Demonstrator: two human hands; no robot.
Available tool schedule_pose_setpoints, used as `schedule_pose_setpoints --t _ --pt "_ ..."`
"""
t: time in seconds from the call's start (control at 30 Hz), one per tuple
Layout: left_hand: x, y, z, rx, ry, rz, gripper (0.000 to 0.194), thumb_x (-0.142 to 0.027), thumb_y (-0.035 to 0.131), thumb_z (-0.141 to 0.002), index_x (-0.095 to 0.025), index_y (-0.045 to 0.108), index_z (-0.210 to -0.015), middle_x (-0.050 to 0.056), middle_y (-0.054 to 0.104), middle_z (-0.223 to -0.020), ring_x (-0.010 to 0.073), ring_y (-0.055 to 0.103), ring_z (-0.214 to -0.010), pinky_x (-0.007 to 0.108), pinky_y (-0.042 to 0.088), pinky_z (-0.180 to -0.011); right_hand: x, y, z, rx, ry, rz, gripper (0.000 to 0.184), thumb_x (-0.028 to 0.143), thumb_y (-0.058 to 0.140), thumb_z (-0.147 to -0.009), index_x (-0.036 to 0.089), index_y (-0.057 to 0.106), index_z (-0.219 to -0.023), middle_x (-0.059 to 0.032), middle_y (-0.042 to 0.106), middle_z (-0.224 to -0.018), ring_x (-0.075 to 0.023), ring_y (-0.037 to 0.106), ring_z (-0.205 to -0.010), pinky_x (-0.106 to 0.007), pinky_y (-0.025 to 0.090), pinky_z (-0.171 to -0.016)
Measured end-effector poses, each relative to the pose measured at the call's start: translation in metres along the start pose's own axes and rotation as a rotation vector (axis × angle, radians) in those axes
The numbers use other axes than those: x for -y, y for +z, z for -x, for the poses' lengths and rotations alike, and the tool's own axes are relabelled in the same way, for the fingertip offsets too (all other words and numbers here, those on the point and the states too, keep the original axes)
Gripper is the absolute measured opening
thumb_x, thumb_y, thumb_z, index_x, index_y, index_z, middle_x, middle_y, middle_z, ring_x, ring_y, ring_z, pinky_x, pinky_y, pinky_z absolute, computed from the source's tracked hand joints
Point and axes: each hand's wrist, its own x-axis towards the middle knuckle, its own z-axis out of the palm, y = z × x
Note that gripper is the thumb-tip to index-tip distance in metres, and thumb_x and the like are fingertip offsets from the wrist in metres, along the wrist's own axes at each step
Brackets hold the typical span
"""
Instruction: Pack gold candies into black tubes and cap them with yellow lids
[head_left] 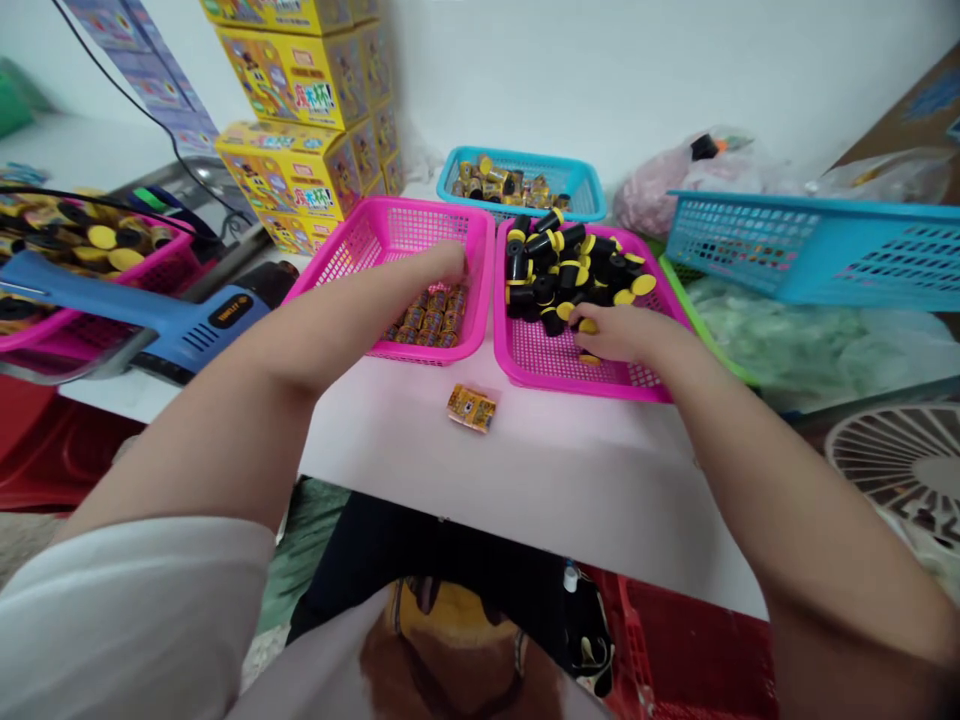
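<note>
My left hand (450,262) reaches into the left pink basket (352,230), beside rows of wrapped, printed pieces (431,318). Its fingers are hidden from view. My right hand (619,333) is down in the right pink basket (536,365), at the near edge of a heap of black cylinders with yellow caps (574,265). Its fingers are closed round one yellow-capped cylinder (588,326), and another yellow cap shows just below them. On the white table before the baskets lies a flat stack of printed yellow-brown sleeves (472,407).
A blue heat gun (202,315) lies at the left, near another full pink basket (176,250). Yellow printed boxes (300,185) are stacked behind. A blue basket (585,185) of wrapped pieces stands at the back; a larger blue basket (810,250) and a fan (900,465) are at the right.
</note>
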Motion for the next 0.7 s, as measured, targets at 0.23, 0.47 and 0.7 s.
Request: schedule_pose_setpoints --t 0.23,0.47,0.7 --pt "-0.048 -0.03 0.09 -0.253 0.322 -0.089 0.033 -0.023 0.058 -0.102 -0.02 0.067 -0.133 0.013 0.069 -0.132 0.0302 0.064 -0.127 0.044 0.049 -0.111 0.014 0.013 0.065 -0.521 0.013 -0.619 0.031 0.035 0.049 -0.097 0.028 0.068 -0.121 0.0001 0.06 -0.071 -0.0176 0.056 -0.062 -0.03 0.04 -0.061" --pt "-0.052 0.03 0.24 -0.054 0.865 -0.454 0.034 -0.006 0.044 -0.104 -0.01 0.066 -0.13 0.016 0.077 -0.12 0.0251 0.075 -0.112 0.039 0.06 -0.1 0.033 0.049 0.092 -0.893 -0.151 -0.903 0.033 0.051 0.055 -0.102 0.025 0.068 -0.118 -0.002 0.067 -0.086 -0.0144 0.062 -0.065 -0.029 0.048 -0.06" --pt "-0.036 0.065 0.249 -0.04 0.825 -0.63 0.043 0.003 0.049 -0.098 -0.004 0.06 -0.139 0.023 0.077 -0.118 0.0296 0.077 -0.114 0.041 0.063 -0.099 0.039 0.049 0.091 -0.872 -0.179 -0.829 0.025 0.041 0.06 -0.097 0.024 0.071 -0.113 0.0 0.068 -0.076 -0.013 0.06 -0.06 -0.027 0.043 -0.055"
